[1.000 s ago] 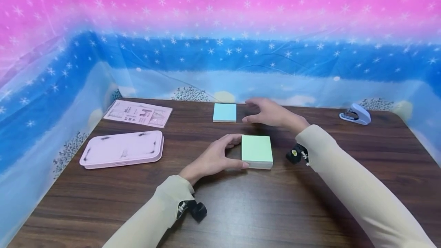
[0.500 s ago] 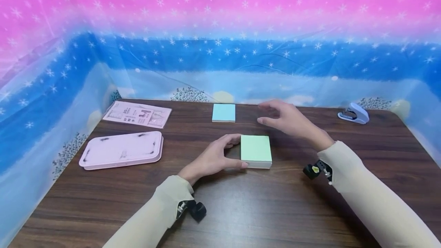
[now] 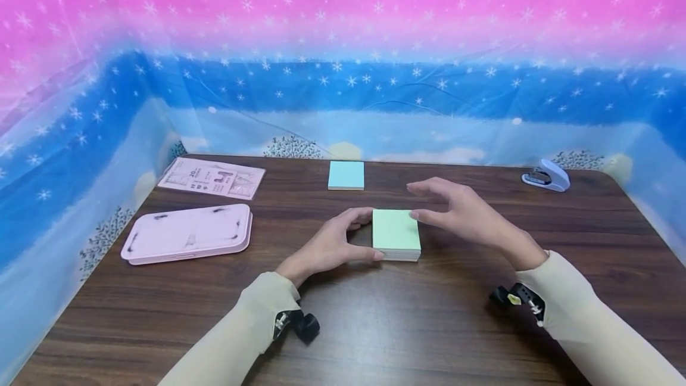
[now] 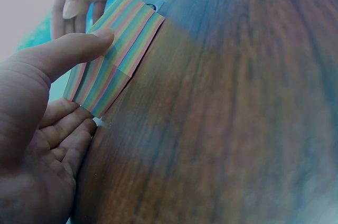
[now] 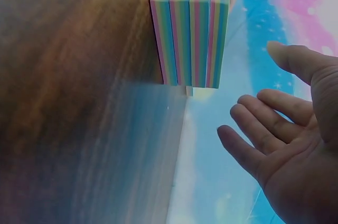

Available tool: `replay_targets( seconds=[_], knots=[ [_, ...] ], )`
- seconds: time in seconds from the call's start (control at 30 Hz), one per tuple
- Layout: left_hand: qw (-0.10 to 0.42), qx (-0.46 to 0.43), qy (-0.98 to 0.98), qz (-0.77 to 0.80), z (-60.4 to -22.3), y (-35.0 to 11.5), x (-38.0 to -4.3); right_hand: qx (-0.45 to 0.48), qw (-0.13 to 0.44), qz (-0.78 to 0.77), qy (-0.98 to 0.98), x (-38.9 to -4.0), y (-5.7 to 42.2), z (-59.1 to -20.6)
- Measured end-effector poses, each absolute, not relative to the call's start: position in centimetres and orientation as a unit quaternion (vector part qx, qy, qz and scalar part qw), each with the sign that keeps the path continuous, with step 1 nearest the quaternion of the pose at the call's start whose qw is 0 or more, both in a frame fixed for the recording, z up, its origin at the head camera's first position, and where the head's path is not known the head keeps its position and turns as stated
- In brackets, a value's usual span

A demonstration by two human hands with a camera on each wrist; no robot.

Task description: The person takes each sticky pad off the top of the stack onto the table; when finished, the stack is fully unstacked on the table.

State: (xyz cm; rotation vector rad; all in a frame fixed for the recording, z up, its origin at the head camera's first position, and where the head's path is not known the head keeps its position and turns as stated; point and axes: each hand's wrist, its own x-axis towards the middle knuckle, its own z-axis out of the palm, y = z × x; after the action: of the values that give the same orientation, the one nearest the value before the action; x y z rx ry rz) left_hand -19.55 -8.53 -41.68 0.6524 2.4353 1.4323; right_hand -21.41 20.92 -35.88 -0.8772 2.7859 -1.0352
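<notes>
The pile (image 3: 396, 230) of four pads sits on the table (image 3: 375, 326), green on top with stripy sides. The left hand (image 3: 334, 245) pinches it between thumb and fingers. The right hand (image 3: 468, 210) holds nothing, its fingers loose, above the pile. A blue pad (image 3: 346, 176) lies beyond the left hand. Left of that hand are a pink case (image 3: 187, 234) and a card (image 3: 212, 177). A stapler (image 3: 546, 176) is beyond the right hand.

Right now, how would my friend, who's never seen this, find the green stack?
Start with the brown table and look near its middle. Between the left hand and the right hand sits the green stack. It is square, with a pale green top and striped sides; the blue pad behind it is thinner.
</notes>
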Motion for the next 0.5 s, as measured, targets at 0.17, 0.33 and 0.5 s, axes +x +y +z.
replay_targets(
  seconds=[0.17,0.33,0.5],
  knots=[
    [0.12,0.221,0.836,0.488,-41.5,-8.4,-19.5,-0.279,0.035,-0.344,0.896,-20.3,21.4,-36.4],
    [0.12,0.218,0.838,0.486,-41.4,-8.5,-19.4,-0.274,0.049,-0.342,0.897,-19.7,21.4,-37.0],
    [0.121,0.217,0.839,0.485,-41.6,-8.5,-19.5,-0.281,0.054,-0.336,0.897,-19.5,21.1,-37.2]
  ],
)
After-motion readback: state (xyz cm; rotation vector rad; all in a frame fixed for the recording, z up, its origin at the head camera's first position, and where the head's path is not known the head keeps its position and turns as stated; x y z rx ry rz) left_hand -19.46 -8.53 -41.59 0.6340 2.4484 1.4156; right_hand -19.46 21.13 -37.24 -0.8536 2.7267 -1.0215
